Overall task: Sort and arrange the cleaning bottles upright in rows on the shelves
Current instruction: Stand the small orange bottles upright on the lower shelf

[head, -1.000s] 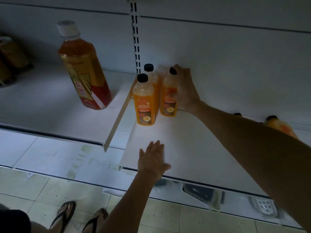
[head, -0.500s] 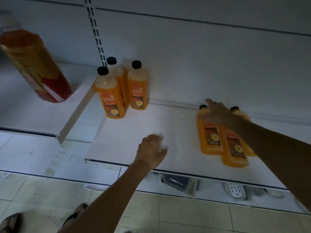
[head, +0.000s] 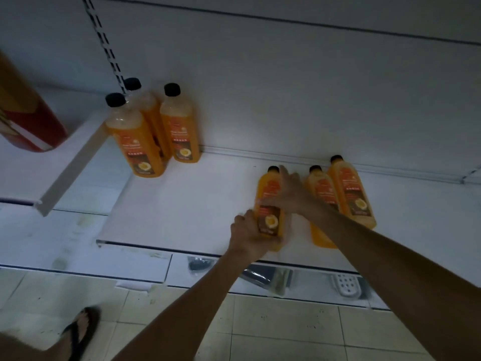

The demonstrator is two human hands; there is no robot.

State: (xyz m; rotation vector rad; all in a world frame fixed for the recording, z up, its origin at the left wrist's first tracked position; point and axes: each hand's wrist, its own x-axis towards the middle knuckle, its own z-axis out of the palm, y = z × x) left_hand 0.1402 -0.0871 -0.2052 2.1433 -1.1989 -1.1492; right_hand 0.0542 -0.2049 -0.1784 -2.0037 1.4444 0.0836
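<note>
Both hands are on one orange plastic bottle (head: 269, 187) with a black cap and a dark label with a round yellow mark.

- Left hand (head: 248, 231): wraps the lower end from the left, fingers curled round under the label.
- Right hand (head: 292, 195): grasps the upper half from the right, thumb across the front, forefinger lifted beside the cap. This hand is blurred, so I take the grip as closed without seeing every finger.
- The bottle is cap-up near the front edge of the white metal shelf (head: 187, 204). Its base is hidden behind my left hand, so I cannot tell whether it rests on the board.

Just right of my right hand stand two more orange bottles (head: 350, 194), caps up, side by side. The nearer one is partly behind my right forearm.

Well left of my left hand and further back, three orange bottles (head: 179, 131) stand upright in a tight cluster against the back panel.

Further left, a large red-and-gold bottle (head: 28, 121) is cut off at the edge of view.

Below my arms are the pale tiled floor (head: 286, 329) and my foot in a dark sandal (head: 80, 332).
</note>
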